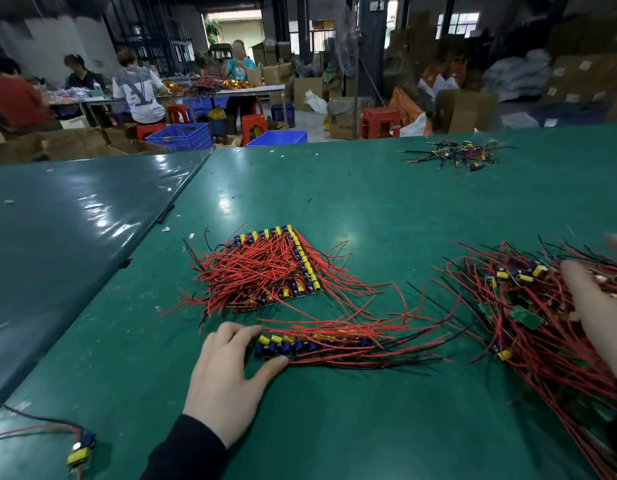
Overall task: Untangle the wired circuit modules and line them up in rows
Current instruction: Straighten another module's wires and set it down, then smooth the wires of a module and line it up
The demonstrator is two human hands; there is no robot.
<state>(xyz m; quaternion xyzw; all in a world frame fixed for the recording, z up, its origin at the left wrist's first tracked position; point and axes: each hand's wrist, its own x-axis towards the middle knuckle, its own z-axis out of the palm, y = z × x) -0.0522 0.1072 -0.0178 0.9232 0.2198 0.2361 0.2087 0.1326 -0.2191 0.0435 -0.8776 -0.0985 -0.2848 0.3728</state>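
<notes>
Left hand (227, 379), fingers (243, 332) spread, steadies a short row (289, 344) of modules at its fingertips, while the right hand (598, 306), fingers loosely curled, reaches into the tangled pile (528, 306); modules look light, leads springy and snag-prone, best held by the board.

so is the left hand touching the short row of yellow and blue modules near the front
Touching: the head view shows the left hand with fingertips and thumb against the end of the short row of yellow and blue modules.
</notes>
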